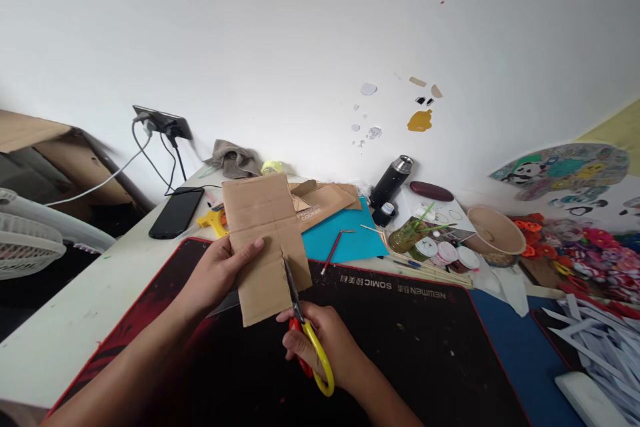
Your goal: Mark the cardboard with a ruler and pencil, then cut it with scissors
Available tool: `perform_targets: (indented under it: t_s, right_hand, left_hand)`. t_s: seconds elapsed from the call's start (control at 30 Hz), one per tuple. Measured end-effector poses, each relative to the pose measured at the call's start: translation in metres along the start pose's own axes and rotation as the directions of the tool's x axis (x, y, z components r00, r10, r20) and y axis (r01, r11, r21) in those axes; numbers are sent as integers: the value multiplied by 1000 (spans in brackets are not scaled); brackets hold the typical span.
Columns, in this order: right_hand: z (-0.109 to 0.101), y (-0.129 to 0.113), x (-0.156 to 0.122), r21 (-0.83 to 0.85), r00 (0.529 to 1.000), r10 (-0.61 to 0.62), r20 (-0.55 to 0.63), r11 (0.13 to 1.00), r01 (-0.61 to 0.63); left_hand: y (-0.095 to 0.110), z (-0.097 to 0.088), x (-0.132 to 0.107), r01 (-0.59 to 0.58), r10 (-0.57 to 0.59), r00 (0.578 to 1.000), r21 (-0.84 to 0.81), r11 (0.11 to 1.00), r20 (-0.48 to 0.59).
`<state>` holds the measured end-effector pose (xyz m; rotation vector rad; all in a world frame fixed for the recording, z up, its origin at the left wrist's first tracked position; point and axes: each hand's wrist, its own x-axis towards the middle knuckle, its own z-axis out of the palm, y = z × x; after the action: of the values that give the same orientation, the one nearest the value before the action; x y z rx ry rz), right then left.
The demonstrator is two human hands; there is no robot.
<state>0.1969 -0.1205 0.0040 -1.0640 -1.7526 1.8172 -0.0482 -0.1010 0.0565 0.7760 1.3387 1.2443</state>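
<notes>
My left hand (234, 265) grips a brown piece of cardboard (260, 213) by its left edge, thumb on the front face, the other fingers hidden behind. The cardboard is raised above the black desk mat (390, 347). A slit runs up from its lower edge, and the blades of a pair of scissors (320, 353) lie in that slit. My right hand (325, 340) is closed around the red and yellow handles below the cardboard. The right part of the cardboard is bent back a little beside the blades.
More cardboard (325, 203) and a blue sheet (345, 233) lie behind. Nearby are a red thin tool (333, 250), a yellow glue gun (215, 220) and a phone (176, 212). Rightward stand a black flask (391, 180), a glass jar (403, 238), paint pots (447, 253) and a bowl (495, 230).
</notes>
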Motion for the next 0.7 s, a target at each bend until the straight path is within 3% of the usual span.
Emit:
perform_targets:
  t_s: [0.2, 0.47, 0.57, 0.7]
  right_hand:
    - [1, -7, 2, 16, 999, -33, -35, 999, 33]
    - [3, -7, 0, 24, 999, -12, -35, 1000, 13]
    - [6, 2, 3, 64, 1000, 14, -27, 998, -12]
    - [9, 14, 7, 201, 990, 142, 0, 970, -139]
  left_hand:
    - [0, 5, -4, -17, 17, 1000, 36, 999, 6]
    - [-5, 6, -3, 86, -78, 994, -117, 989, 77]
    - [-3, 7, -6, 31, -29, 997, -20, 999, 66]
    - [3, 9, -10, -42, 40, 999, 140, 989, 16]
